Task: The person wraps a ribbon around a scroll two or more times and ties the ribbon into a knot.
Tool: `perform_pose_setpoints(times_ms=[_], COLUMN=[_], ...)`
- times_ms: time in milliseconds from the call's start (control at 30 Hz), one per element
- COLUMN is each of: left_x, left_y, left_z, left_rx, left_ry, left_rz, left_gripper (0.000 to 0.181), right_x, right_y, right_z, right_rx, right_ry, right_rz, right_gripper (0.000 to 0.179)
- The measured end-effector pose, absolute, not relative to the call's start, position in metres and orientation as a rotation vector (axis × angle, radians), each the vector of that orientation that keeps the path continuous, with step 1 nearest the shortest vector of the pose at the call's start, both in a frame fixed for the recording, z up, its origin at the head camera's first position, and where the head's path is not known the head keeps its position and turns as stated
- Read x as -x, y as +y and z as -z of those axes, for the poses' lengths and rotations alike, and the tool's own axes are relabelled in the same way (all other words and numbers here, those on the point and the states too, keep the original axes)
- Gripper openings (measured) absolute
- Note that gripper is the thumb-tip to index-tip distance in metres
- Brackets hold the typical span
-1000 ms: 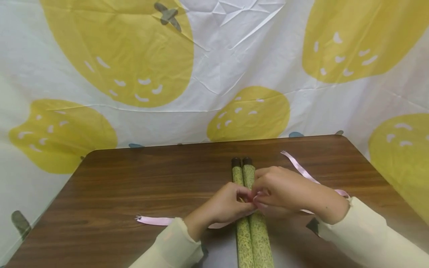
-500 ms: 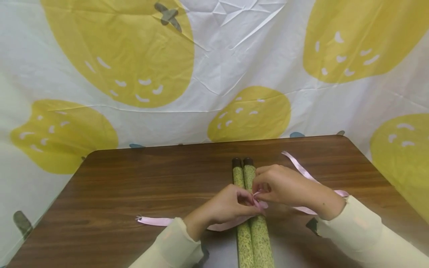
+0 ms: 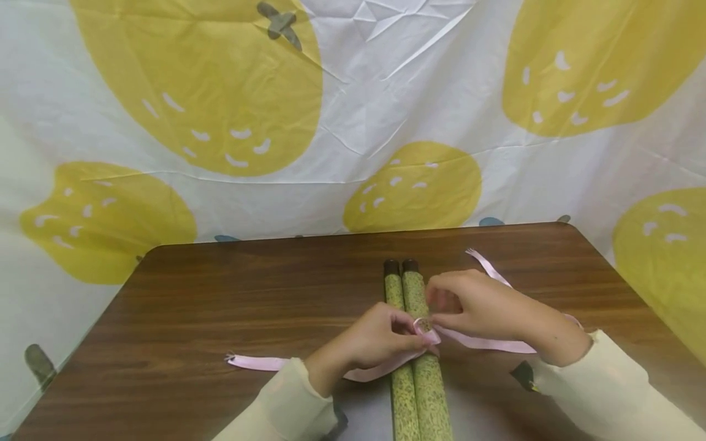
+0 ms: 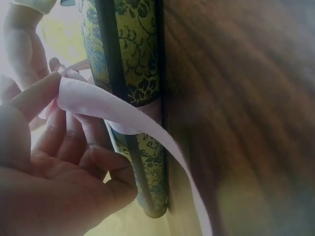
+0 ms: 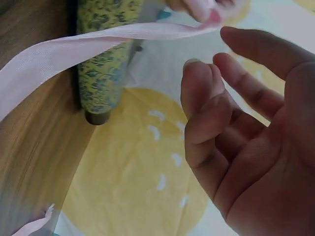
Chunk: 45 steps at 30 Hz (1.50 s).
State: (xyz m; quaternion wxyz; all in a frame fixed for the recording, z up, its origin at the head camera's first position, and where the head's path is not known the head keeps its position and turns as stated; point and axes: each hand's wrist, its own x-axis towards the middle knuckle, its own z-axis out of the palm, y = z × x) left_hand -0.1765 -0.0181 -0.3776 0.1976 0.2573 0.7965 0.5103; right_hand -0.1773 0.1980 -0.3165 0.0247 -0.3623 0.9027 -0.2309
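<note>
Two long rods side by side (image 3: pixel 406 395), wrapped in green-gold patterned brocade with dark end caps, look like a rolled scroll lying on the table. A pink ribbon (image 4: pixel 113 105) passes around them, its tails spread to both sides. My left hand (image 3: pixel 377 337) pinches the ribbon between thumb and fingertips above the rods, where a small loop (image 3: pixel 427 331) stands up. Just right of that loop is my right hand (image 3: pixel 485 306), its fingers loosely bent. In the right wrist view its thumb and fingers (image 5: pixel 199 88) are apart, with no ribbon between them.
The brown wooden table (image 3: pixel 220 306) has its far edge against a white cloth (image 3: pixel 265 208) printed with yellow fruit. One frayed ribbon end (image 3: pixel 256 363) lies to the left; another stretch of ribbon (image 3: pixel 488 266) lies at the back right.
My right fingers, earlier at the ribbon's knot, have let go and shifted right. A ribbon loop now shows by my left fingertips. The left hand has barely moved.
</note>
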Motion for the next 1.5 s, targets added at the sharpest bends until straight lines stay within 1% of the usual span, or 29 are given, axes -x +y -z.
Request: perform_pose_setpoints(times_ms=[167,300,533,800,1100,1233,1500], left_x=[0.177,0.177,0.177,0.179,0.181,0.181,0.182], left_y=[-0.018,-0.018,-0.018,-0.020,-0.021,-0.022,-0.021], left_z=[0.378,0.378,0.378,0.377,0.376,0.376,0.374], left_rx=[-0.718,-0.721,-0.743,-0.749,-0.744,-0.742,-0.662], left_ry=[2.270,2.282,2.265,2.261,2.233,2.255,2.334], left_rz=[-1.400,-1.383,-1.372,-1.375,-1.416,-1.398,-1.372], left_gripper=[0.017,0.016,0.018,0.014,0.015,0.018,0.022], right_x=[0.169,0.166,0.165,0.164,0.163,0.162,0.160], right_y=[0.205,0.206,0.203,0.199,0.197,0.195,0.192], right_z=[0.324,0.334,0.344,0.347,0.349,0.350,0.349], right_rx=[1.047,1.014,1.064,1.111,1.113,1.092,1.108], right_ry=[2.640,2.599,2.575,2.593,2.633,2.662,2.757], right_rz=[0.826,0.878,0.921,0.943,0.924,0.923,0.880], right_gripper=[0.008,0.015,0.012,0.014,0.011,0.010,0.016])
